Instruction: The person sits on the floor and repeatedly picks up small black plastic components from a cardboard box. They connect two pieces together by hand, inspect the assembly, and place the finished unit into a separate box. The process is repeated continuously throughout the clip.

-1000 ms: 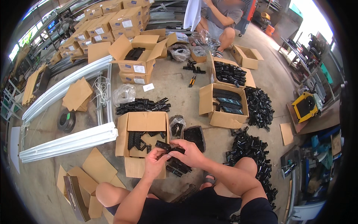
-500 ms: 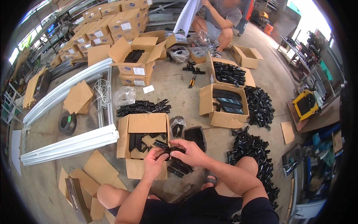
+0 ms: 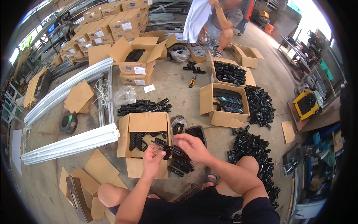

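My left hand [image 3: 152, 160] grips a black plastic connector [image 3: 163, 144] with several short arms, thumb on its near side, above the right edge of an open cardboard box [image 3: 147, 170]. Close to the connector's right end is my right hand [image 3: 193, 148]. Its fingertips are drawn together just above the part; whatever they pinch is too small to make out. Inside the box lie neat rows of black connectors [image 3: 137, 142]. More loose connectors [image 3: 181, 164] rest on the floor beneath my hands. A dark bin [image 3: 197, 133] and a plastic bag of small dark pieces [image 3: 179, 125] stand just beyond.
Heaps of black parts [image 3: 250, 149] spread by my right knee. Another open box [image 3: 228, 119] of parts is ahead right. White metal profiles [image 3: 71, 145] lie at left. An orange-handled tool [image 3: 192, 81] is on the floor. A crouching person [image 3: 223, 22] holds white sheeting at the back.
My right fingers have lifted off the connector's right end, uncovering more of it. The left hand keeps its grip. At the back, the white sheeting has shifted right.
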`<state>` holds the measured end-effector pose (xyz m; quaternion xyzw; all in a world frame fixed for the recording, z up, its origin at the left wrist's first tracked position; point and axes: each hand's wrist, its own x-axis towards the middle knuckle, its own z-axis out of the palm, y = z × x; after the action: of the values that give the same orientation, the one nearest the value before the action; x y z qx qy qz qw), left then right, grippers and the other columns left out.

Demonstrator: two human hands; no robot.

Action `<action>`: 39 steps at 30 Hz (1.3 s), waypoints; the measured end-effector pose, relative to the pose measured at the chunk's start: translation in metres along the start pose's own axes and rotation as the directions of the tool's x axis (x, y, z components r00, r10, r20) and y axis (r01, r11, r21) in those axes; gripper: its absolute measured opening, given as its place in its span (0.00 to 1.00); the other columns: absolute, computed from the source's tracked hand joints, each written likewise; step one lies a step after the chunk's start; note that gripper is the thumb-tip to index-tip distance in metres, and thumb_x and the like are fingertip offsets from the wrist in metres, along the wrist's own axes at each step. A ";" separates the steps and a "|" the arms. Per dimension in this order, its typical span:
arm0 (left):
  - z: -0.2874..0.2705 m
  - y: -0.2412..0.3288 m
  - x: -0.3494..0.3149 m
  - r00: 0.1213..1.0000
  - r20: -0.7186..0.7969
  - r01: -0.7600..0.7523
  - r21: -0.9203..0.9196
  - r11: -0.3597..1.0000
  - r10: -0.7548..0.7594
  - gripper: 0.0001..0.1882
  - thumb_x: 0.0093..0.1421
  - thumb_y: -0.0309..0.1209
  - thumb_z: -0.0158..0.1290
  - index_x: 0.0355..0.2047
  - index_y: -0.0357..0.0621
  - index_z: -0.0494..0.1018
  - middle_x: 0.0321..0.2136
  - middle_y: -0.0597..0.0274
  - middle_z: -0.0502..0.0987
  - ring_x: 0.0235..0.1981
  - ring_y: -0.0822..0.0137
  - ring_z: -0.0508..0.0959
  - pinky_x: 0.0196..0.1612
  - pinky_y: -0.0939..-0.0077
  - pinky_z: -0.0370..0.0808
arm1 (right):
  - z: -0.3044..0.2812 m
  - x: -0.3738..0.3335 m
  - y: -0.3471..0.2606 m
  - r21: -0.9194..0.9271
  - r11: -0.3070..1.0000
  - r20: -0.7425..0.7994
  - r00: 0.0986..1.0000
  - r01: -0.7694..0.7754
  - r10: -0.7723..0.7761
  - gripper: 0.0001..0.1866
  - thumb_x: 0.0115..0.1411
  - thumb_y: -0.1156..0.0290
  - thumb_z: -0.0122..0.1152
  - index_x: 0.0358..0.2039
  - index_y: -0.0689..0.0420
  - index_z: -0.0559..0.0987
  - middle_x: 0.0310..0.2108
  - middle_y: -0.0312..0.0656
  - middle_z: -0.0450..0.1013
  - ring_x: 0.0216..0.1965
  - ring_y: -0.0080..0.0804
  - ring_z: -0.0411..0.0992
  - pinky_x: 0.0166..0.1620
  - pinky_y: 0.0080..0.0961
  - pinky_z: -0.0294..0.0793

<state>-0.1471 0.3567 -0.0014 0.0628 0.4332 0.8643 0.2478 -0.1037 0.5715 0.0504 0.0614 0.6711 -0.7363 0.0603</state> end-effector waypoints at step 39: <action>-0.001 -0.003 -0.006 0.991 0.043 0.099 0.431 0.897 -0.130 0.16 0.63 0.23 0.62 0.51 0.32 0.76 0.44 0.57 0.84 0.46 0.72 0.81 0.52 0.76 0.78 | 0.005 0.003 0.029 -0.357 0.926 0.084 0.992 0.118 -0.094 0.30 0.61 0.66 0.72 0.59 0.67 0.74 0.42 0.47 0.82 0.44 0.26 0.78 0.48 0.27 0.78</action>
<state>-0.1412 0.3546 -0.0035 0.1206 0.6062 0.7293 0.2934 -0.1016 0.5637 0.0216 -0.0114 0.7951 -0.6040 0.0528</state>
